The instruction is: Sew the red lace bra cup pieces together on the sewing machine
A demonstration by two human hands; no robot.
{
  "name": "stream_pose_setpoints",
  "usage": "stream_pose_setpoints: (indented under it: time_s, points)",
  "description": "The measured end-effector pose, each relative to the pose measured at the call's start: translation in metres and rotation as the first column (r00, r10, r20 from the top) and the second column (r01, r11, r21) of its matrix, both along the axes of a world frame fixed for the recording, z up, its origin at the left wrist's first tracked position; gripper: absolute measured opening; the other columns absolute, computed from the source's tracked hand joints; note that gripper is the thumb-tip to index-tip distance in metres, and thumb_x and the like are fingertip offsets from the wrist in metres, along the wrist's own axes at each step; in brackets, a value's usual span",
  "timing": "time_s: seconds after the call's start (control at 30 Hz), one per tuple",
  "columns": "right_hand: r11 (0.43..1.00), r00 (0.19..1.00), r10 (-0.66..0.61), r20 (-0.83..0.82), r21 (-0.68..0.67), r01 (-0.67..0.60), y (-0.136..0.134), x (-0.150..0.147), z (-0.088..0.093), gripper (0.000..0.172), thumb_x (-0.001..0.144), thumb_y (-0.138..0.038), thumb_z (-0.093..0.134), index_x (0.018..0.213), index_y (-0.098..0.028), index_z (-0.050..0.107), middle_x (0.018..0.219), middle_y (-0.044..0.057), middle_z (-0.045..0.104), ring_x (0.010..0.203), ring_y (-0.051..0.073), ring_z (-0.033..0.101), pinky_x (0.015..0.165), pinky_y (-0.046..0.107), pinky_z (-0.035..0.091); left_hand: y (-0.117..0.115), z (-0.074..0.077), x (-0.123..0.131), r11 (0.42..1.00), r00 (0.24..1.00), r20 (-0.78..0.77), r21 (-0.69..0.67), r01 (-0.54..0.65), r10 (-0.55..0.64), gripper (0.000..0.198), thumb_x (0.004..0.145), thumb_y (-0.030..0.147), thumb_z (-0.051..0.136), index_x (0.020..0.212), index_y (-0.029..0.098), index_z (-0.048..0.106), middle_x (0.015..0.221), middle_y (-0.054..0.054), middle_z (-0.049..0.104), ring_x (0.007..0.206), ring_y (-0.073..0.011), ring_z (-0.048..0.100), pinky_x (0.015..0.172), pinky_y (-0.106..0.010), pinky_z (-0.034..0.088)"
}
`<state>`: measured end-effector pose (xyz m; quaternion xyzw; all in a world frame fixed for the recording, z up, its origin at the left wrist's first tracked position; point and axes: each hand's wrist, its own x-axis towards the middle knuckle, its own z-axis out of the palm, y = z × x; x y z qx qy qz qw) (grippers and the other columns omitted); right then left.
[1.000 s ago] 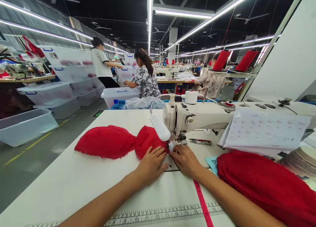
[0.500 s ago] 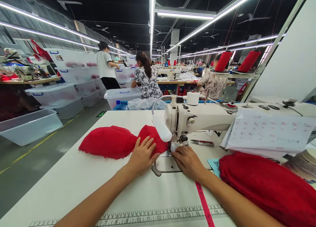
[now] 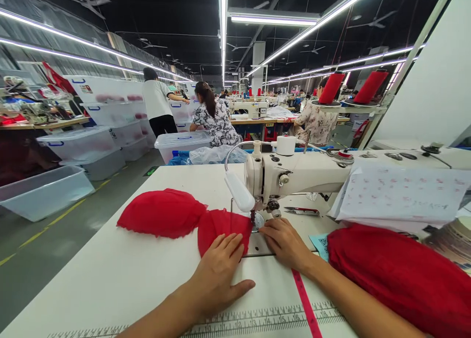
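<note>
My left hand (image 3: 221, 267) lies flat, palm down, on the near part of a red fabric cup piece (image 3: 219, 227), thumb spread out to the right. This piece reaches to the needle area of the white sewing machine (image 3: 294, 173). It meets a second red fabric cup piece (image 3: 162, 213) lying on its left. My right hand (image 3: 285, 240) rests on the machine bed just right of the presser foot (image 3: 253, 218). Its fingers are curled together, tips low near the needle plate; whatever they pinch is hidden. A thin metal rod stands over the right cup piece.
Thread snips (image 3: 301, 211) lie behind my right hand. A heap of red fabric (image 3: 393, 274), paper sheets (image 3: 401, 193) and a blue tag (image 3: 320, 245) are at right. A pink strip (image 3: 305, 301) crosses the printed ruler (image 3: 257, 323). Several people and plastic bins (image 3: 184, 142) are beyond.
My left hand has drawn toward me and its thumb has spread. The right cup piece has turned and shifted nearer. My right hand has barely moved.
</note>
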<state>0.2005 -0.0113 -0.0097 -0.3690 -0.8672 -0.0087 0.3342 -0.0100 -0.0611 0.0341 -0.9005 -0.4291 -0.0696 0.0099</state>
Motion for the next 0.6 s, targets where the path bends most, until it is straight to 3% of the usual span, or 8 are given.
stream_pose_setpoints:
  time_s: [0.2, 0.3, 0.47, 0.6]
  points:
    - [1.000, 1.000, -0.003, 0.013, -0.012, 0.003, 0.000, -0.003, 0.000, 0.025, 0.086, -0.010, 0.038, 0.092, -0.016, 0.062, 0.082, 0.007, 0.060, 0.076, 0.018, 0.049, 0.070, 0.032, 0.039, -0.001, -0.001, 0.001, 0.992, 1.000, 0.008, -0.126, 0.009, -0.008, 0.053, 0.074, 0.045, 0.057, 0.115, 0.012, 0.055, 0.125, -0.015, 0.052, 0.111, -0.0335, 0.047, 0.092, -0.048, 0.040]
    - [1.000, 1.000, -0.003, 0.027, -0.016, 0.003, 0.000, -0.002, 0.000, 0.025, 0.085, -0.009, 0.039, 0.093, -0.017, 0.061, 0.083, 0.007, 0.059, 0.076, 0.018, 0.050, 0.071, 0.032, 0.039, 0.002, 0.001, 0.006, 0.991, 0.999, 0.044, -0.130, 0.029, -0.023, 0.054, 0.074, 0.048, 0.056, 0.115, 0.012, 0.055, 0.126, -0.015, 0.051, 0.111, -0.0330, 0.047, 0.095, -0.050, 0.036]
    - [1.000, 1.000, -0.005, 0.026, -0.016, 0.005, -0.001, -0.002, -0.001, 0.023, 0.085, -0.010, 0.041, 0.094, -0.018, 0.061, 0.084, 0.006, 0.059, 0.078, 0.018, 0.050, 0.072, 0.031, 0.039, 0.015, 0.006, 0.005, 0.973, 0.999, 0.041, -0.231, 0.025, -0.016, 0.062, 0.073, 0.051, 0.057, 0.123, 0.015, 0.050, 0.136, -0.018, 0.037, 0.124, -0.0379, 0.032, 0.097, -0.057, 0.029]
    - [1.000, 0.999, -0.013, 0.047, -0.003, 0.013, 0.000, -0.002, -0.002, 0.023, 0.087, -0.011, 0.040, 0.091, -0.018, 0.061, 0.083, 0.006, 0.058, 0.078, 0.017, 0.051, 0.072, 0.030, 0.039, 0.023, 0.008, -0.006, 0.960, 0.997, 0.060, -0.273, 0.060, -0.045, 0.056, 0.070, 0.048, 0.061, 0.119, 0.021, 0.053, 0.134, -0.016, 0.041, 0.126, -0.0389, 0.029, 0.096, -0.063, 0.024]
